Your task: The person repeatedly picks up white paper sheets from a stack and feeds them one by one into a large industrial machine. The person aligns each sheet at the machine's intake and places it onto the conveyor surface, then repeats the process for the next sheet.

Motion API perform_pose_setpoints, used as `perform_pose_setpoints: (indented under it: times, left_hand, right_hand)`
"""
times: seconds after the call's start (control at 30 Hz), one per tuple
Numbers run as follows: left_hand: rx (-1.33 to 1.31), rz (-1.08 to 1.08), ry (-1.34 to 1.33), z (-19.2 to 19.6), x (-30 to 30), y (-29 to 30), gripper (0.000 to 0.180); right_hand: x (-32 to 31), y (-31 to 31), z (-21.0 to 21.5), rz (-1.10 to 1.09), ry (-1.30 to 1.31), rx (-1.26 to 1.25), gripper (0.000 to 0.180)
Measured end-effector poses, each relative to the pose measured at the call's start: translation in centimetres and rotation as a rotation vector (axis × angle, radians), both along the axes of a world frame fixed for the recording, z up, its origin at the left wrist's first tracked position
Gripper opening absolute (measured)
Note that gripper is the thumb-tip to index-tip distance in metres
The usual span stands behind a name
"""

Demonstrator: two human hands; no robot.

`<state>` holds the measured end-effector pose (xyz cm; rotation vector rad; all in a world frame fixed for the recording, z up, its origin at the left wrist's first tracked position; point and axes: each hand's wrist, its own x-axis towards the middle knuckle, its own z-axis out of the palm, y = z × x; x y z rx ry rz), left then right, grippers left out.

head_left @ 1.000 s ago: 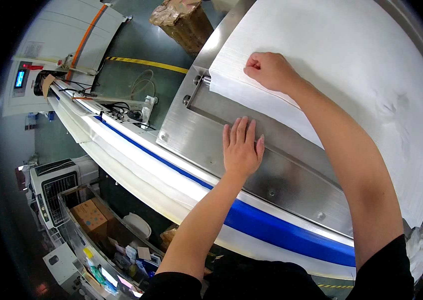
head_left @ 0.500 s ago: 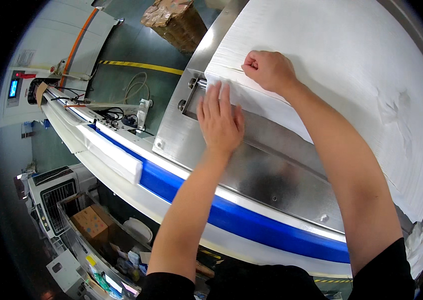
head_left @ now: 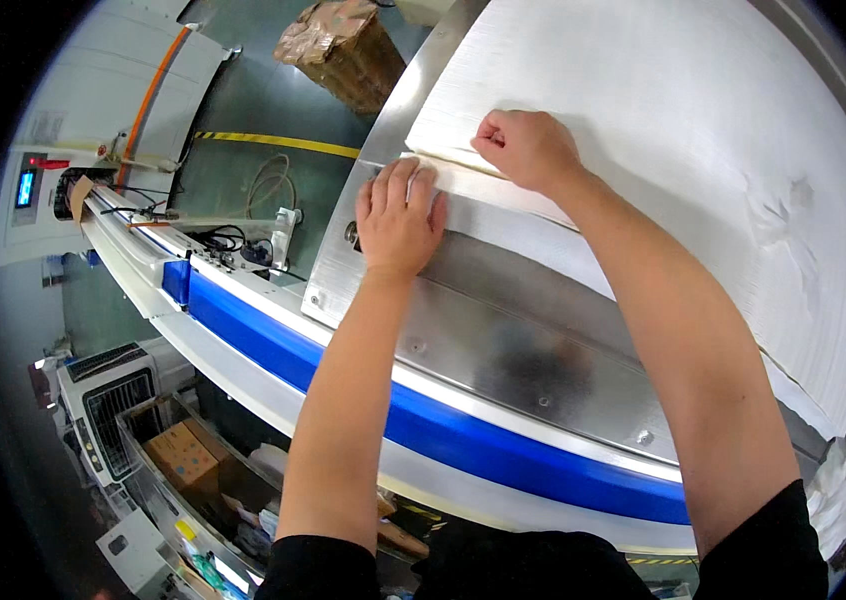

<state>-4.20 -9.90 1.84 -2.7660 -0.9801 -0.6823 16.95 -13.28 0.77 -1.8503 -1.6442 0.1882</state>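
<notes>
A thick stack of thin white sheets (head_left: 663,130) lies on a metal table (head_left: 503,345). My right hand (head_left: 528,150) is curled into a fist, resting on top of the stack near its front-left edge. Nothing shows in its fingers. To its left my left hand (head_left: 401,215) lies palm down at the stack's front-left corner. Its fingers are bent and slightly apart, the thumb to the side, touching the end of a lower white layer (head_left: 493,190) that sticks out beneath the upper ones. Whatever lies under its fingertips is hidden.
A blue and white rail (head_left: 533,465) curves along the table's near side. Beyond the table, a brown wrapped carton (head_left: 348,55) stands on the green floor. At lower left are a grey bin (head_left: 148,440) with a cardboard box and a white slatted unit (head_left: 108,395).
My left hand has moved left to the stack's corner, its fingers bending more. My right fist has shifted slightly left. A step between upper and lower layers shows more clearly.
</notes>
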Motion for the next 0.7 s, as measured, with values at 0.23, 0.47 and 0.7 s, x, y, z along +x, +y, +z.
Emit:
perform_pose_setpoints:
  times: [0.23, 0.47, 0.7]
  left_hand:
    - [-0.108, -0.288, 0.388, 3.8, -2.3, 2.6, 0.03]
    - [-0.184, -0.101, 0.94, 9.1, 3.4, -0.2, 0.051]
    - [0.017, -0.091, 1.17, 6.6, 7.3, -0.9, 0.04]
  right_hand:
    - [-1.7, -16.0, 4.1, -0.195, -0.112, -0.307, 0.023]
    - [10.8, -40.6, 4.6, -0.71, -0.351, -0.441, 0.036]
    - [24.4, -63.5, 4.7, -0.923, -0.379, -0.583, 0.052]
